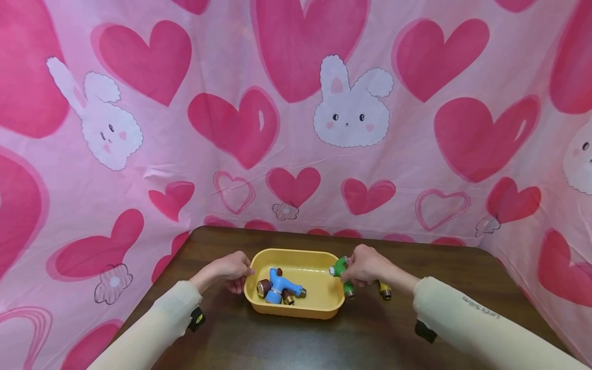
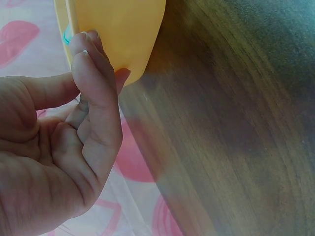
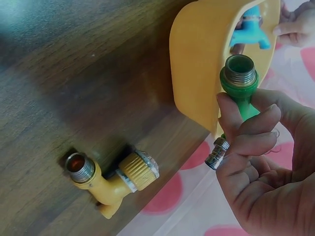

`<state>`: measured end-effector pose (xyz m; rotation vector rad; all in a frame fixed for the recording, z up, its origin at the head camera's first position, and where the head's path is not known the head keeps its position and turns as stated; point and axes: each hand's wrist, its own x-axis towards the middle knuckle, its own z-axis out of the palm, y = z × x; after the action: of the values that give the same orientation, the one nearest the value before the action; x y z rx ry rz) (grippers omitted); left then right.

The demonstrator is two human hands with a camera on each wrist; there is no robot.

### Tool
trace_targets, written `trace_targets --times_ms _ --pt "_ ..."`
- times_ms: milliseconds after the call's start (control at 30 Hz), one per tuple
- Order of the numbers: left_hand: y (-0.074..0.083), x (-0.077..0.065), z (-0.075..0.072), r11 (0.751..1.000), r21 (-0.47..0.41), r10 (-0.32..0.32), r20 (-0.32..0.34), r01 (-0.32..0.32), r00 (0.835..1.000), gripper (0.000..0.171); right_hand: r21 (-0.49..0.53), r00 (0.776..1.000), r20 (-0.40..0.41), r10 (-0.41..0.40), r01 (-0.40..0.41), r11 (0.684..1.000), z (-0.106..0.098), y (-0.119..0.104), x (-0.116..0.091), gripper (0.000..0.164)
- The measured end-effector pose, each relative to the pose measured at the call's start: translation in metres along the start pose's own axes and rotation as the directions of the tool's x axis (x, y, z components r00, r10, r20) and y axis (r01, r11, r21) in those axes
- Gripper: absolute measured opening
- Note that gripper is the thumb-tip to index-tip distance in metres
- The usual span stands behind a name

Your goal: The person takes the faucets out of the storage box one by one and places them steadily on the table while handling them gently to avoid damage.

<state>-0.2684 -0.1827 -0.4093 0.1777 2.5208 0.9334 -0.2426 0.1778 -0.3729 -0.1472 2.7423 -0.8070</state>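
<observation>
My left hand (image 1: 233, 270) pinches the left rim of a yellow plastic basin (image 1: 300, 311), its thumb and fingers meeting at the edge in the left wrist view. Over at the basin's right rim, my right hand (image 1: 365, 265) grips a green water tap (image 3: 240, 88) by its middle. The tap's threaded metal end points toward the right wrist camera, and its metal nozzle sticks out below the fingers. Inside the basin, on the left, lies a blue tap (image 1: 280, 284). Brown tap parts (image 1: 264, 288) with metal ends show around it, partly covered by the blue one.
A yellow tap (image 3: 110, 187) with a threaded metal end lies on the dark wooden table (image 1: 222, 339), right of the basin and partly behind my right hand in the head view. A pink cloth (image 1: 296, 154) with hearts and rabbits hangs behind and beside the table.
</observation>
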Motion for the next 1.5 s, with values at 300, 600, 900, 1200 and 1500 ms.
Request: trace_targets --times_ms 300,600,900,1200,1500 --pt "0.001 0.0 -0.001 1.0 -0.007 0.004 0.002 -0.004 1.0 0.018 0.018 1.0 0.014 0.02 -0.021 1.0 -0.004 0.006 -0.001 0.029" --pt "0.001 0.002 -0.002 1.0 -0.008 0.003 0.004 -0.003 1.0 0.018 0.038 1.0 0.002 0.008 -0.008 0.999 -0.009 0.014 -0.004 0.025" --pt "0.0 0.004 -0.003 1.0 -0.005 -0.006 0.012 0.006 1.0 0.016 0.046 1.0 0.002 0.008 -0.008 0.999 -0.013 0.021 -0.008 0.025" --pt "0.001 -0.001 -0.001 1.0 -0.012 -0.002 -0.001 0.002 1.0 0.017 0.059 1.0 -0.001 -0.015 0.015 0.998 -0.012 0.027 -0.01 0.025" --pt "0.002 0.0 0.0 1.0 -0.001 -0.011 -0.001 0.011 1.0 0.018 0.049 1.0 -0.009 0.004 -0.003 0.999 -0.011 0.034 -0.01 0.026"
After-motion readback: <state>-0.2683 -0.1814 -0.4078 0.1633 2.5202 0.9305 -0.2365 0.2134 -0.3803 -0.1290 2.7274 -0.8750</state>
